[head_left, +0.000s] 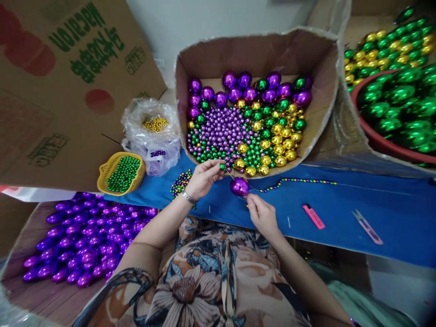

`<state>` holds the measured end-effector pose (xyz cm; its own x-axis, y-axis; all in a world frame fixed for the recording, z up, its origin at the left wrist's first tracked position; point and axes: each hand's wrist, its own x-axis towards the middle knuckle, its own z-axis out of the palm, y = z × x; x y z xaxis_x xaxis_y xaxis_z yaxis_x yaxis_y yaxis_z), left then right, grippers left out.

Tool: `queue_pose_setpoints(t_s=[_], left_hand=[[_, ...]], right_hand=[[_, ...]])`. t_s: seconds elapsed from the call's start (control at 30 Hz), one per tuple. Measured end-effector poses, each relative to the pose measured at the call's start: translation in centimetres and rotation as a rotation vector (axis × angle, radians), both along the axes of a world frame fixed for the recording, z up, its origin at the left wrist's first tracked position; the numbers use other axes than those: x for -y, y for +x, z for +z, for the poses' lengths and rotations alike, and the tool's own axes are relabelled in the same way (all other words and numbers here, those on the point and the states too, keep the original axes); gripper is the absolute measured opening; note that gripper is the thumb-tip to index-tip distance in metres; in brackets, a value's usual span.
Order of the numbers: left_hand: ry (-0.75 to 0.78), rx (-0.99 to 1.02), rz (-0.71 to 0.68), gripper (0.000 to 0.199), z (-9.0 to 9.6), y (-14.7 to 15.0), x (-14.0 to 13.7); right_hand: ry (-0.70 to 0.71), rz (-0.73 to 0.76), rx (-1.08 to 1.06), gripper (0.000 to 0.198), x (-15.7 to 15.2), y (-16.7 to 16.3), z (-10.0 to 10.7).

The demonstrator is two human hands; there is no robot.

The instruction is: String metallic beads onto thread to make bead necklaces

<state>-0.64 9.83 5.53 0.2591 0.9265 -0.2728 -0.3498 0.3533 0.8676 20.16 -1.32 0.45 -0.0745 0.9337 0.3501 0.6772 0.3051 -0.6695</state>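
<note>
Purple bead point(239, 186), large and glossy, is seen between the two hands, just in front of the near wall of a cardboard box point(272, 52); its hole is not shown, and the fine thread point(230, 172) beside it can be followed only in short stretches. A small green bead point(222, 166) is pinched between thumb and fingertips of the left hand point(205, 178), up and to the left of the purple one. By the right hand point(264, 213), closed at its lower right, the thread is gripped, though the exact hold is partly covered by the fingers. A strand of small beads point(296, 180) is laid out to the right on blue cloth point(340, 206), where a pink marker point(313, 216) and snips point(367, 226) are also placed. Loose purple, green and gold beads are held in the box. To the left, green beads are contained in a yellow basket point(101, 182); at the right, a red tub point(361, 116) is cut off by the frame edge.
</note>
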Motion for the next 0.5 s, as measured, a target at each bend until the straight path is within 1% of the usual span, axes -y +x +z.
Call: queue_pose_setpoints(t_s=[0.3,0.43,0.5], left_hand=[[-0.107,0.099,-0.053,0.037,-0.06,0.14,0.69],[-0.060,0.069,-0.074,0.035,-0.10,0.02,0.90],[0.022,-0.001,-0.074,0.033,-0.16,-0.10,1.09]], right_hand=[[-0.013,-0.008,0.026,0.023,0.14,0.13,-0.06],[-0.012,0.000,0.058,0.025,0.19,0.43,-0.29],[-0.003,-0.021,0.108,0.026,0.24,0.48,-0.52]])
